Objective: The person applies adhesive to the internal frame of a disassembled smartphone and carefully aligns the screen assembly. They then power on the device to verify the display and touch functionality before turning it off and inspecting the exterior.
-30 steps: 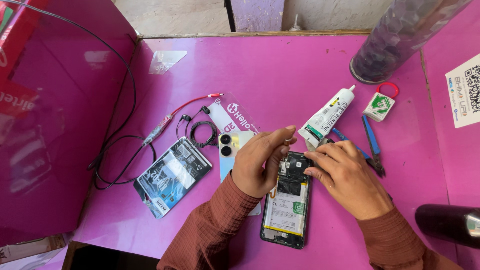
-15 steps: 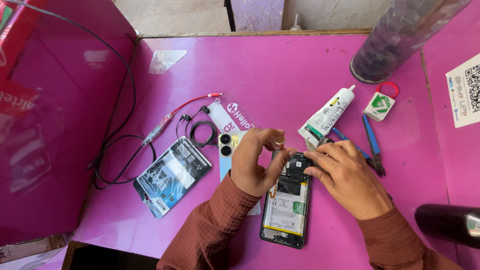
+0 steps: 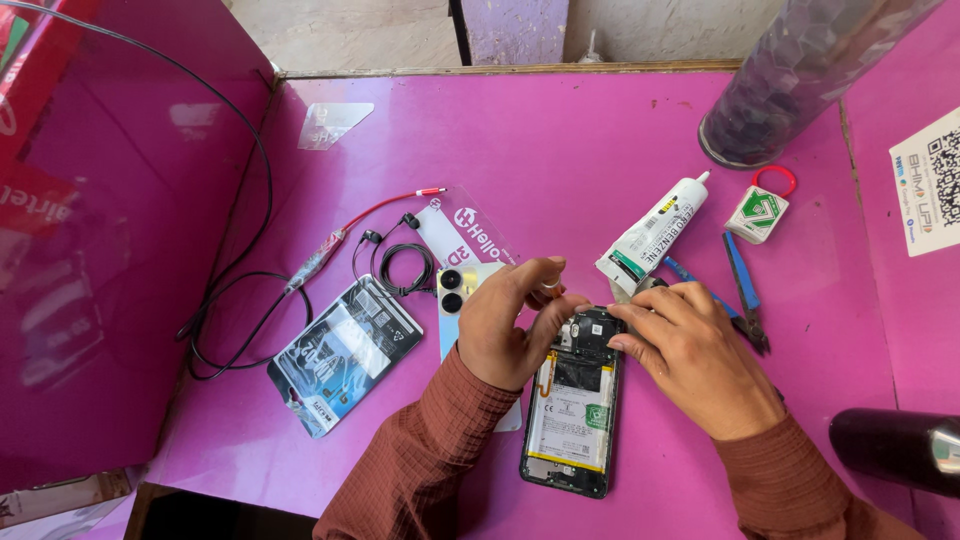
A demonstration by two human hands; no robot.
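An opened phone [image 3: 570,415] lies face down on the pink table [image 3: 560,150], its battery and circuit board bare. My left hand [image 3: 505,325] curls over the phone's top left corner, thumb and forefinger pinched together; whatever is between them is hidden. My right hand [image 3: 690,360] rests on the top right, fingertips pressing the black camera section. The phone's pale back cover [image 3: 455,290], with two round lenses, lies under my left hand.
A white glue tube [image 3: 650,235] and blue-handled pliers [image 3: 745,300] lie beyond my right hand. Black earphones [image 3: 400,265], a red cable [image 3: 330,245] and a printed packet [image 3: 345,350] sit to the left. A dark cylinder [image 3: 790,80] stands at the back right.
My left fingers have drawn in from the phone's top edge into a tighter pinch. My right hand has stayed in place on the phone.
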